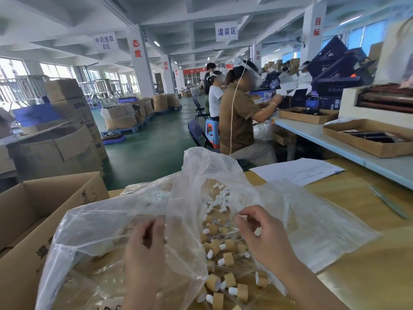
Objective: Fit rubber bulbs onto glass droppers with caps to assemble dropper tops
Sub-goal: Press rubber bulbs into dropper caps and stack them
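Low in the open plastic bag (pixel 100 220), capped droppers (pixel 228 258) lie heaped between left hand (pixel 145 240) and right hand (pixel 259 236), both curled; what they pinch I cannot tell. Best to push each bulb on squarely, drawing from the loose rubber bulbs (pixel 218 201) beyond.

Looks from head height, forward and slightly down, through a wide-angle lens, edges visibly bent. Sits close above the left hand (pixel 145 240) and right hand (pixel 262 236), low in frame over the bag (pixel 107 222) and surface (pixel 362 253). Faces across the surface into a long hall (pixel 147 139), workers (pixel 240 117) seated right of centre, farther off.
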Demonstrator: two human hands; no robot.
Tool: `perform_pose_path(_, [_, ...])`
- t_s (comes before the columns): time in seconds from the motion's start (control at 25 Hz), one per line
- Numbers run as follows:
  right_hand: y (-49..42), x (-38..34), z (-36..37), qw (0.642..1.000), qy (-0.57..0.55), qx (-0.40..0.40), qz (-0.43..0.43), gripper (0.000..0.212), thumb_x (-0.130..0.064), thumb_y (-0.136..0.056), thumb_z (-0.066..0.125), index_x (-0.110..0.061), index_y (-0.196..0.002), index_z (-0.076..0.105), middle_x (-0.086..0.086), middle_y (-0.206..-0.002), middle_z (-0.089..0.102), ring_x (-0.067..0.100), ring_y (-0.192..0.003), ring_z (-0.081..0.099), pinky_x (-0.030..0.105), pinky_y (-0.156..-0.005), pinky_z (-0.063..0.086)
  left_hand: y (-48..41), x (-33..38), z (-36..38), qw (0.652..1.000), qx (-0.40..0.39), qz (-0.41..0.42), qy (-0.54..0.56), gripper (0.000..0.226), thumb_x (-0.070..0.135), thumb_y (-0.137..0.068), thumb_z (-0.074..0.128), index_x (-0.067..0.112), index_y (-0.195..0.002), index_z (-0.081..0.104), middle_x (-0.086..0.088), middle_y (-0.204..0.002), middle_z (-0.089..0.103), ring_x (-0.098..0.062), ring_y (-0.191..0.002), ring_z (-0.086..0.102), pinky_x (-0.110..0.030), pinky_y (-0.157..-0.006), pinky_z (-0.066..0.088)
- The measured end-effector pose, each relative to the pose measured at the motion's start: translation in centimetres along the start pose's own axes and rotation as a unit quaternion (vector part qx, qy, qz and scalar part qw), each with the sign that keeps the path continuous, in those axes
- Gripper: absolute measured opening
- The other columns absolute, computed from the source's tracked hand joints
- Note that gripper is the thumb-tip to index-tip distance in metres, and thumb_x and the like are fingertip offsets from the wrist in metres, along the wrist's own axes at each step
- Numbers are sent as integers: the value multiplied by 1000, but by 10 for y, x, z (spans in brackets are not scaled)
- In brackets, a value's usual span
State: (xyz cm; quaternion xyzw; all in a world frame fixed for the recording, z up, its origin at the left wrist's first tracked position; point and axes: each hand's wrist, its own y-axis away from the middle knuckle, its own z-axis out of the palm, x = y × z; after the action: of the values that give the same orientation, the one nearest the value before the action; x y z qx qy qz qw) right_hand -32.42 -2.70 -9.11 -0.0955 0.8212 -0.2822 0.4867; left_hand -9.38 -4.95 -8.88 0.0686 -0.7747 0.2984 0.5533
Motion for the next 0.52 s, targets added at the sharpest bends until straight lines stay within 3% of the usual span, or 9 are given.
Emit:
perform_pose_path(0.12, [2,-7,2,999,-28,17,1,13,-51,-80,59,-38,-83,60,-11,-58,52,6,-52,49,12,-51,38,31,17,17,990,-129,58,12,17,14,-85,67,31,-87,69,7,-72,65,0,-68,61,-9,-62,47])
perform_pose_path(0.24, [5,-9,12,995,-77,-6,58,4,-33,-85,69,-35,-85,65,-8,-55,50,5,-50,45,16,-52,39,46,20,26,970,-208,125,24,28,1,-76,74,20,-97,74,11,-94,64,4,-80,62,-4,-70,44])
perform_pose_path(0.36, [10,-14,23,986,-131,-57,91,14,-24,-90,65,-37,-94,66,1,-66,60,17,-57,56,27,-56,49,46,16,27,963,-222,154,19,35,-2,-72,77,21,-99,73,12,-97,63,3,-83,62,-4,-72,45])
perform_pose_path(0.52, [15,-18,28,979,-151,-97,96,15,-18,-93,61,-32,-98,64,-3,-77,69,12,-66,66,22,-64,54,42,18,27,973,-215,70,36,50,4,-73,78,46,-94,61,9,-91,64,-2,-78,63,-10,-70,49])
